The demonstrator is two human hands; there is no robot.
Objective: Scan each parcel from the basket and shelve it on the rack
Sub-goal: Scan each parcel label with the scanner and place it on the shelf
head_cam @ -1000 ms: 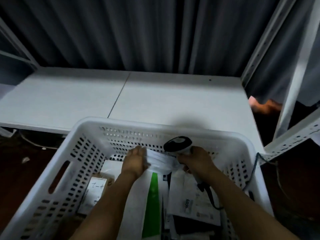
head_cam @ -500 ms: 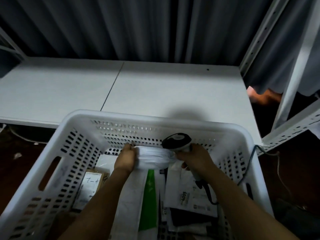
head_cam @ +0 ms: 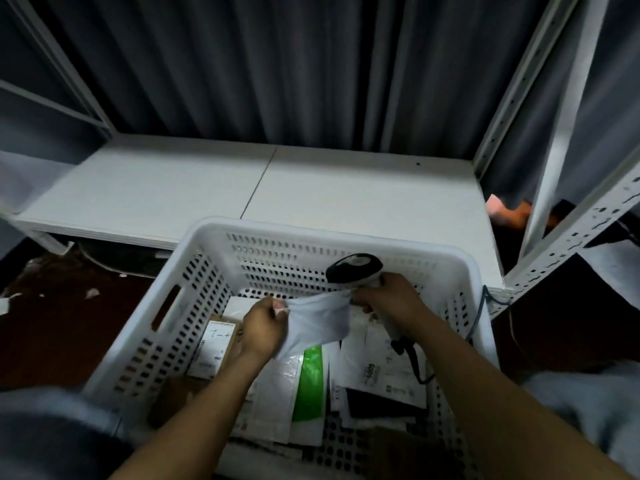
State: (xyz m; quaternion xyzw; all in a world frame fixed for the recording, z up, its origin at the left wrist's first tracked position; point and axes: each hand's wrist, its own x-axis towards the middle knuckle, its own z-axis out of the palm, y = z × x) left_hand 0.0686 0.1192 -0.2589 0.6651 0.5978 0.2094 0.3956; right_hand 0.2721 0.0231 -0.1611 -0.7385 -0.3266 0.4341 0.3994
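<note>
Two hands stretch one mailer for scanning

Both hands work above the basket (head_cam: 475, 306). The left hand (head_cam: 265, 329) pinches one end of a white poly mailer (head_cam: 318, 323). The right hand (head_cam: 389, 299) grips the barcode scanner (head_cam: 355, 268) and also nips the mailer's other corner. The mailer hangs clear of the other parcels, above the green-striped mailer (head_cam: 311, 379).

Step, as I judge it: getting the parcel ready to scan; no label is visible yet. Next move calls for turning up the barcode side, freeing the scanner hand and aiming. After that the parcel goes to the rack shelf (head_cam: 194, 188).

Versus half a second ago, the mailer was bunched tight between the hands. Now it is pulled out into a loose sheet, and the left hand sits lower.
</note>
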